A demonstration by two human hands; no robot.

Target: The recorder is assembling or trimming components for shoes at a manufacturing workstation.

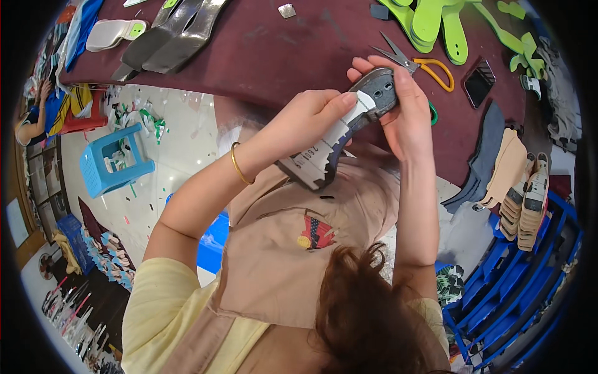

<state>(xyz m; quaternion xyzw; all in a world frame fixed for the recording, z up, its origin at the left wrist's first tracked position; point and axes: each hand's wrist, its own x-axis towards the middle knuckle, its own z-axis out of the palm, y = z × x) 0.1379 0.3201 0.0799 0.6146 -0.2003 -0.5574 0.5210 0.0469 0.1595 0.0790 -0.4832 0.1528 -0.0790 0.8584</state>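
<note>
Over my lap, both hands hold a shoe insole board (374, 93) tilted across my body. Its heel end is dark grey with small slots; a white layer with a jagged edge runs along the rest. My left hand (314, 118) grips the middle, its thumb pressed on the white layer and its other fingers hidden beneath. Around the heel end my right hand (405, 109) is closed, thumb along the side and fingertips showing past the far edge. Scissors (430, 68) with orange handles lie on the table just beyond my right hand.
A maroon-covered table (274, 56) carries dark shiny pieces (177, 40), a white insole (111, 34), bright green sole-shaped pieces (430, 28) and a phone (479, 83). Stacked beige insole boards (526, 199) stand right, by a blue rack (517, 280). Left is a blue stool (103, 165); another person's arm (38, 115) shows beyond.
</note>
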